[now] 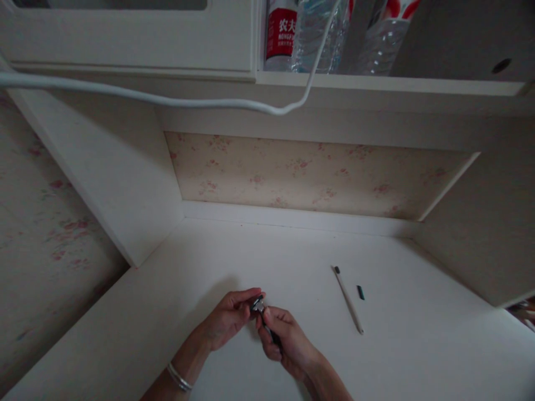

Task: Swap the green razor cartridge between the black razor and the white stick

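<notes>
Above the white desk, both hands meet on a razor with a dark handle and a silvery neck. My right hand is wrapped around the handle, thumb near the neck. My left hand, bracelet on its wrist, pinches at the razor's head with thumb and fingers. The fingers partly cover the head, so its details cannot be made out. To the right lies a pale toothbrush with dark bristles. Beside it is a small dark oblong piece, perhaps a razor cartridge or cover.
Overhead, a cabinet shelf holds several bottles, one with a red label. A white cable hangs across in front of the cabinet. Side panels bound the desk, with floral wallpaper at the back.
</notes>
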Demonstrator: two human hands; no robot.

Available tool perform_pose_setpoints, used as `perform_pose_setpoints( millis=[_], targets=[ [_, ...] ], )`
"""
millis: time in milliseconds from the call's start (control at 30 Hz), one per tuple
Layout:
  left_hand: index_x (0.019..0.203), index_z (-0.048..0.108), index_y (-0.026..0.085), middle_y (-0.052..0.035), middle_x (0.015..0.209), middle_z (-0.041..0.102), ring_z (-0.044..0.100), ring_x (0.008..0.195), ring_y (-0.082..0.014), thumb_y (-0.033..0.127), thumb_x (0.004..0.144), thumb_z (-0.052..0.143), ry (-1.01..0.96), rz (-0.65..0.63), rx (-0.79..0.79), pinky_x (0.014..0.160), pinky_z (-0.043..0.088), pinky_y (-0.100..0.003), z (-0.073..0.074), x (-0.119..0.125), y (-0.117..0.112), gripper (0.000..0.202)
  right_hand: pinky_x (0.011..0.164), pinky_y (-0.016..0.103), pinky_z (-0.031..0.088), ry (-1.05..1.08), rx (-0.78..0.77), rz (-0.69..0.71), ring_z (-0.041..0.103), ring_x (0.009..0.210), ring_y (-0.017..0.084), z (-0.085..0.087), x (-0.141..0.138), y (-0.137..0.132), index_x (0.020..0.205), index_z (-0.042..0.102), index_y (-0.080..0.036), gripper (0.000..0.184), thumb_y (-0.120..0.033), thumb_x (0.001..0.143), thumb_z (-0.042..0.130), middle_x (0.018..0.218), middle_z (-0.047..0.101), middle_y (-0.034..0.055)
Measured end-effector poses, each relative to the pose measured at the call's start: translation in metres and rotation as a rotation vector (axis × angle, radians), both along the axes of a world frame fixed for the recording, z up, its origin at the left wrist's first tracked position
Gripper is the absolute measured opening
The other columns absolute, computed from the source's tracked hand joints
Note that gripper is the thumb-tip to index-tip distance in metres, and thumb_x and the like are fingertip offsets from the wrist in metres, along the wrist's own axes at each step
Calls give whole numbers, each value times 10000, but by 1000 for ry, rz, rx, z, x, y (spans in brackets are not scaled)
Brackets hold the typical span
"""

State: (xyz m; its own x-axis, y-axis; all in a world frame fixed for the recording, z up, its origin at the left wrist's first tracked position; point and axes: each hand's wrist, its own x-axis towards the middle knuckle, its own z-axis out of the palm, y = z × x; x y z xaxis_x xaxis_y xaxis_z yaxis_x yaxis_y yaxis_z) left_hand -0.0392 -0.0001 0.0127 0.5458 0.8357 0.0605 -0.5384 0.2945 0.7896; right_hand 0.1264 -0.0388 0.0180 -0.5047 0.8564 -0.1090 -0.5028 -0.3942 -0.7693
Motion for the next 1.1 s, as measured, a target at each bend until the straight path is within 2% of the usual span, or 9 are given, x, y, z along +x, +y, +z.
perform_pose_setpoints(
  millis=[67, 233, 300, 400, 500, 633, 800, 933, 1100],
  targets=[
    [1114, 690, 212, -97, 1110, 672, 599, 778, -148, 303, 726, 808, -24, 12, -31, 741, 448, -272, -2, 2, 0, 416, 355, 193, 127, -10, 74, -30, 238, 354, 40, -1, 0, 1, 810, 614, -127, 411, -531, 876, 647, 526, 420, -55],
    [1112, 685, 212, -89, 1112, 663, 586, 947, -177, 322, 646, 862, -58, 125, -110, 822, 448, -268, -6, 11, 3, 510, 404, 193, 179, -130, 269, -149, 303, 392, 48, -5, 1, 6, 798, 619, -117, 453, -524, 967, 510, 520, 452, -33],
    [1098, 689, 211, -86, 1081, 667, 581, 963, -184, 317, 630, 870, -56, 191, -93, 873, 439, -297, -7, 13, 5, 513, 404, 186, 192, -168, 289, -204, 335, 404, 40, -7, 1, 9, 868, 626, -129, 399, -509, 955, 544, 618, 515, -14],
    [1082, 690, 207, -75, 1033, 665, 574, 958, -175, 311, 636, 866, -8, 324, -52, 925, 414, -314, -6, 15, 7, 491, 395, 166, 220, -203, 279, -301, 367, 418, 28, -11, 1, 12, 1029, 626, -171, 339, -466, 871, 686, 748, 542, -14],
    [1096, 673, 200, -71, 1014, 652, 570, 946, -172, 334, 665, 844, 76, 388, 1, 883, 430, -291, -5, 15, 6, 483, 414, 159, 314, -235, 281, -356, 424, 448, 47, -12, -1, 13, 999, 649, -165, 335, -441, 831, 734, 736, 551, -9],
    [1095, 657, 183, -75, 990, 628, 583, 914, -181, 358, 759, 763, 238, 371, 151, 812, 468, -282, 0, 16, 3, 393, 426, 183, 407, -214, 218, -344, 524, 511, 93, -14, -3, 12, 1032, 669, -148, 400, -501, 844, 692, 841, 608, 57],
    [941, 688, 162, -70, 961, 589, 598, 825, -176, 379, 803, 693, 406, 458, 325, 677, 514, -258, 8, 20, 2, 258, 423, 181, 428, -175, 170, -328, 555, 519, 102, -18, -6, 12, 1004, 679, -141, 411, -519, 844, 686, 861, 620, 72],
    [913, 682, 162, -61, 917, 589, 601, 770, -161, 379, 809, 678, 446, 509, 376, 621, 513, -237, 7, 20, 3, 241, 414, 174, 430, -165, 176, -315, 553, 509, 97, -19, -8, 12, 1003, 679, -144, 400, -513, 849, 684, 861, 623, 70],
    [910, 678, 167, -57, 901, 598, 605, 785, -166, 374, 825, 661, 496, 511, 392, 640, 521, -239, 5, 19, 2, 225, 420, 175, 441, -159, 193, -280, 562, 512, 95, -20, -9, 11, 1057, 676, -156, 379, -490, 881, 654, 903, 623, 76]
  ],
)
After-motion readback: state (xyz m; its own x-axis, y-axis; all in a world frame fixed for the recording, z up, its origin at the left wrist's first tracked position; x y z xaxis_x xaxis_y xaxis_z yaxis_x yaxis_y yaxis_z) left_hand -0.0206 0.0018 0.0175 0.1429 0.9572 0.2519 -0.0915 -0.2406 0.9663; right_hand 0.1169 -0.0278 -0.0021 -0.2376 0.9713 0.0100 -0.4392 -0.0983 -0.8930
